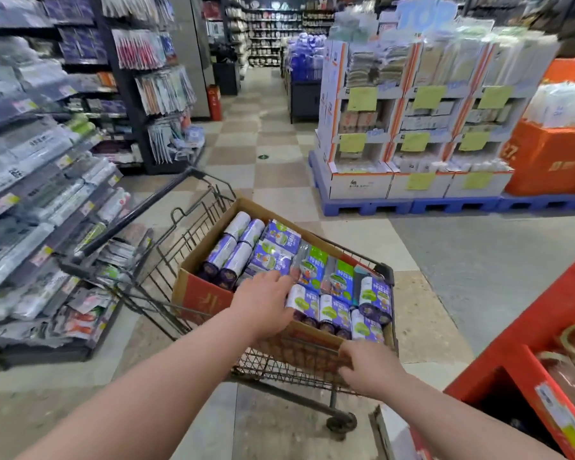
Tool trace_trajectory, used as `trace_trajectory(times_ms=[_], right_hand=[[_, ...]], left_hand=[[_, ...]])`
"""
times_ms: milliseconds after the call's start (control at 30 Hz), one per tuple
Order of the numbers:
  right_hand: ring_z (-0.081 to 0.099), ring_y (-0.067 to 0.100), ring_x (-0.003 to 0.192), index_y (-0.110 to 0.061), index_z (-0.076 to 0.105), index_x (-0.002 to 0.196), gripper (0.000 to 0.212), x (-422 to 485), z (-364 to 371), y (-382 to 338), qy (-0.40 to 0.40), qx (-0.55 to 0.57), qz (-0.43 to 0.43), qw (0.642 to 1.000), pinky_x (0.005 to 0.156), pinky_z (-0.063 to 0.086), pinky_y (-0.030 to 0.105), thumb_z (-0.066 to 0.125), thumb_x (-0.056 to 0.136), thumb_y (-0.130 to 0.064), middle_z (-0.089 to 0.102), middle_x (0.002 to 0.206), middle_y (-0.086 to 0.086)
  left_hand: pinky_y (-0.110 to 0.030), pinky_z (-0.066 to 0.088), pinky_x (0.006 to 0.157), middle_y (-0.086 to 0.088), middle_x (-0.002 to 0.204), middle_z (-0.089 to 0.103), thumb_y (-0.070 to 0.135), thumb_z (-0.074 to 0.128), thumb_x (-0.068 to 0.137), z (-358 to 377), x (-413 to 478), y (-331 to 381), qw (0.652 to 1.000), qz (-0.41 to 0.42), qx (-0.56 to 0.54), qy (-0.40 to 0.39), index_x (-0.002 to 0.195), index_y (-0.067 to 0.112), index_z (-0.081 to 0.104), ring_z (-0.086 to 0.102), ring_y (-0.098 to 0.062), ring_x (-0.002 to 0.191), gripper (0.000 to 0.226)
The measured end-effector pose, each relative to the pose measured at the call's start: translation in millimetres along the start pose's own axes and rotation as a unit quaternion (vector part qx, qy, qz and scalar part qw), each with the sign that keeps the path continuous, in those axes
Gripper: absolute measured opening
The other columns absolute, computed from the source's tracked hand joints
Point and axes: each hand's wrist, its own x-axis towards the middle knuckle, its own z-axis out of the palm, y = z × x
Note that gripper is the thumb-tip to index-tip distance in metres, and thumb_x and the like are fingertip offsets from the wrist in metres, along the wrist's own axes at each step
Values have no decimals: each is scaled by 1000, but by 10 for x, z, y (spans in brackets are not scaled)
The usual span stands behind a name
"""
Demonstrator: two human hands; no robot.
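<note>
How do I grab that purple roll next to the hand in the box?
The purple roll lies packed against other rolls in the cardboard box, beside the left hand, so only its curved top and dark near end show. Probably come from above, pinch that end and lift.

Left grip flat; right grip curled, grasping.
</note>
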Motion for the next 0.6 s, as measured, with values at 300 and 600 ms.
trace_trajectory(times_ms=[300,600], right_hand=[[55,26,115,-23,56,124,34,903,-555,-136,58,28,69,996,90,46,36,49,92,-32,58,126,3],[55,24,116,-24,57,122,32,1556,-743,257,45,41,115,991,85,45,32,51,92,-31,56,128,1]], left_hand=[[-40,40,103,-5,140,43,43,48,92,402,684,-616,996,63,11,-67,140,17,38,41,-26,129,55],[-41,39,103,-5,139,44,41,48,92,760,1300,-661,985,86,8,-153,138,19,38,41,-27,129,52]])
